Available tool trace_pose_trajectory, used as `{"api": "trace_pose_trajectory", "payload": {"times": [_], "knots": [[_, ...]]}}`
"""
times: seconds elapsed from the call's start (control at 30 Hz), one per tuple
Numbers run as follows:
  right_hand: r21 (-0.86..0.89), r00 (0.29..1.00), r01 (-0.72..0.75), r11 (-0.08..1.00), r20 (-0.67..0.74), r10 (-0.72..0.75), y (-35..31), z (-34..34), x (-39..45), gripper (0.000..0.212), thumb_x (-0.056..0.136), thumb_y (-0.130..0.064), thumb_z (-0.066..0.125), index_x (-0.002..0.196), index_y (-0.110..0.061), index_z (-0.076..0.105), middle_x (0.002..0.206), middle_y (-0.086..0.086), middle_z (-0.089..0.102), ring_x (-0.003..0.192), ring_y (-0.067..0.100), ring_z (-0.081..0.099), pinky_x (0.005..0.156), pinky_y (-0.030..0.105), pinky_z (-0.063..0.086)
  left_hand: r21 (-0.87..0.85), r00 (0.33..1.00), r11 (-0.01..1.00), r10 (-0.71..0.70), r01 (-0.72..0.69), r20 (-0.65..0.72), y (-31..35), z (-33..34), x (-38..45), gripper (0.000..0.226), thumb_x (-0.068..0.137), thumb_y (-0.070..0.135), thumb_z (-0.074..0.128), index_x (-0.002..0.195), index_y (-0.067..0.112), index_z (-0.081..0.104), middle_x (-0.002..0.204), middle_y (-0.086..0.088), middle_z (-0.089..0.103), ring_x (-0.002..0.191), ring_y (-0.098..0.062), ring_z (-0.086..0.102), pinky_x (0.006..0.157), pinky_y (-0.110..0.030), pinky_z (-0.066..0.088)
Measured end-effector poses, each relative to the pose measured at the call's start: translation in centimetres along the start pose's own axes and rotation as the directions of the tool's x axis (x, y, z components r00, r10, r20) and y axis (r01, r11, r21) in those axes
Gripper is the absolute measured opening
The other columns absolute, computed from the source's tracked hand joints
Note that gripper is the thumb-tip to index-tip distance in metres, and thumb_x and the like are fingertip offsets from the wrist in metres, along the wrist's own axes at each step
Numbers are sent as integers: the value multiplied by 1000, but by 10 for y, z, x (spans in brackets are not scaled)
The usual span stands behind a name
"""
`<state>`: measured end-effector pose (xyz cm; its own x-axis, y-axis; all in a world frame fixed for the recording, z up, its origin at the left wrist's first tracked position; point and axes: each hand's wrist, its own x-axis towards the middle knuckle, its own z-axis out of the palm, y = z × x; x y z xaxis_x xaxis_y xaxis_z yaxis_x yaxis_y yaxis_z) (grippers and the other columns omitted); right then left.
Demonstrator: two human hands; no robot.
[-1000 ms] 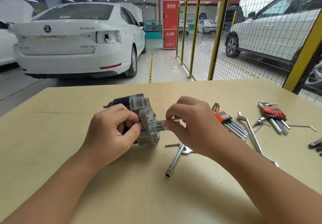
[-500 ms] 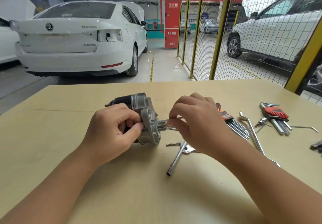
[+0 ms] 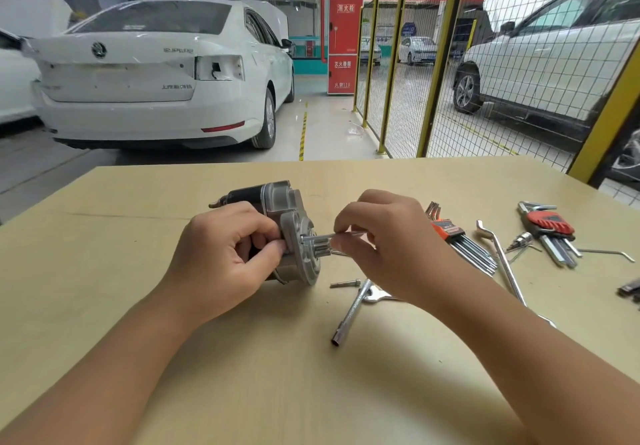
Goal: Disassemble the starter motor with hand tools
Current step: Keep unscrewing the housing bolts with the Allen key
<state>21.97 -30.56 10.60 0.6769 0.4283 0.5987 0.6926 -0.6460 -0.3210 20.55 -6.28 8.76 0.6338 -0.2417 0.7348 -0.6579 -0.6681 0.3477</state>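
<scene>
Motor [image 3: 287, 230] sits on the surface [image 3: 138, 271] in front of me. My left hand [image 3: 221, 254] grips its body with curled fingers. My right hand [image 3: 384, 240] pinches a thin metal key [image 3: 332, 235] that pokes into the silver front. 1 loose bolt [image 3: 344, 284] and a socket wrench [image 3: 349, 316] lie just beside it.

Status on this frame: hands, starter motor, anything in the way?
Left hand grips starter motor. Right hand pinches hex key at its front housing. Loose bolt lies clear.
</scene>
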Motion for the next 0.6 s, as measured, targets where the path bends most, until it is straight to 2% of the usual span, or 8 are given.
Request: {"api": "trace_pose_trajectory", "payload": {"times": [0.1,0.2,0.33,0.6], "knots": [[7,1000,-26,1000,12,26,0,1,0,11,94,-18,72,88,-9,77,84,4,58,74,20,57,69,24,41,-4,1000,1000,-6,6,2,0,0,0,6,79,17,77,74,15,74,70,5,60,56,-15,52,53,-29,42],[-19,999,-8,1000,31,9,-1,0,1,15,96,-16,68,88,-7,76,85,6,58,75,24,58,71,32,45,1,1000,1000,-3,3,1,0,0,0,6,79,17,77,74,15,74,70,6,60,56,-14,52,53,-28,42],[-99,999,-8,995,42,12,-2,-2,1,13,96,-26,68,90,-16,74,91,-3,59,83,25,58,76,44,50,0,1000,1000,-3,3,5,0,0,0,6,79,17,77,74,15,75,71,6,60,55,-15,52,53,-28,42],[-169,999,-25,985,-25,21,-6,-3,0,9,88,-30,77,87,-22,75,92,-8,63,89,24,53,79,43,42,8,1000,1000,5,-5,4,-3,1,-1,5,80,18,77,75,17,75,71,9,59,55,-14,51,52,-31,43]]}}
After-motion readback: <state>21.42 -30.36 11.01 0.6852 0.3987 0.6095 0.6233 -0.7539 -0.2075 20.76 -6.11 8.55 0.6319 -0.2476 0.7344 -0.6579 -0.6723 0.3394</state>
